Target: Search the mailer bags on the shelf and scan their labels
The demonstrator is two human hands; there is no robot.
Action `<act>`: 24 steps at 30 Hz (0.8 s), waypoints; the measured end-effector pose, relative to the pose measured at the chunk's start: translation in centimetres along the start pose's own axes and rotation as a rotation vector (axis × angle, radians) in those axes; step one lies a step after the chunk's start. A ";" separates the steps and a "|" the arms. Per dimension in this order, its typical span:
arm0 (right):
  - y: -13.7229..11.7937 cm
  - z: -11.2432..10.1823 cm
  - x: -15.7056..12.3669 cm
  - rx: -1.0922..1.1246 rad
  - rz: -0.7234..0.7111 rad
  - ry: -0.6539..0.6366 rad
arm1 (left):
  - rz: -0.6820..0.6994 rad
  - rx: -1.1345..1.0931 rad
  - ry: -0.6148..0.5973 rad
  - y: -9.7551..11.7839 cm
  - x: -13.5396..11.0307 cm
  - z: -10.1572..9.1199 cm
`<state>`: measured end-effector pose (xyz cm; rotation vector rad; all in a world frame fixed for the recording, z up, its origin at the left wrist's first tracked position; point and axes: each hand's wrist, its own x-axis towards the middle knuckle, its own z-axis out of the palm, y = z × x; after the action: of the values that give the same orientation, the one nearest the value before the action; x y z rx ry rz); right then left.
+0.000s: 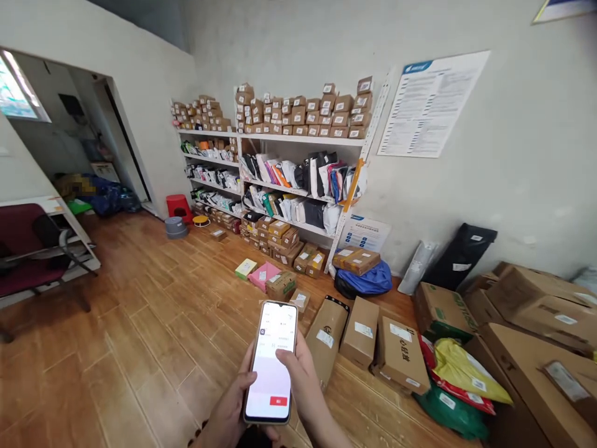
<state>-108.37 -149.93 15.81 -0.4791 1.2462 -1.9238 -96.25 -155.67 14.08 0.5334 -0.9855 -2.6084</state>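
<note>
A smartphone with a bright white screen and a red button near its bottom is held upright in front of me. My left hand is closed around its left edge, the thumb lying at the side of the screen. Around the right edge my right hand is closed too, its thumb over the screen. Whether that thumb touches the glass I cannot tell. The fingers behind the phone are mostly hidden. Just beyond it on the floor lie a small carton and a larger brown box.
White shelves with many parcels line the back wall. Cartons and bagged parcels cover the floor at right. A red stool and a grey stool stand left of the shelves. A chair is at far left.
</note>
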 end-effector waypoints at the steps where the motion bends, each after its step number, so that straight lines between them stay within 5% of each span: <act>1: 0.2 0.4 1.5 -0.031 -0.017 0.008 | 0.005 0.025 0.002 0.9 1.2 -0.3; 7: 1.7 3.2 10.6 -0.129 -0.062 0.120 | -0.035 0.100 -0.047 6.7 9.4 -5.0; 14: 2.5 6.5 18.8 -0.076 -0.059 0.075 | -0.155 0.070 -0.170 15.1 17.2 -10.3; 19: 2.4 7.9 22.5 -0.102 -0.082 0.160 | -0.176 0.067 -0.210 18.8 21.1 -11.4; 24: 2.7 8.9 25.1 -0.081 -0.091 0.203 | -0.226 0.077 -0.255 20.3 23.7 -11.9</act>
<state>-117.07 -175.24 14.93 -0.3952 1.4591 -2.0440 -109.06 -186.51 14.07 0.3536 -1.1690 -2.9035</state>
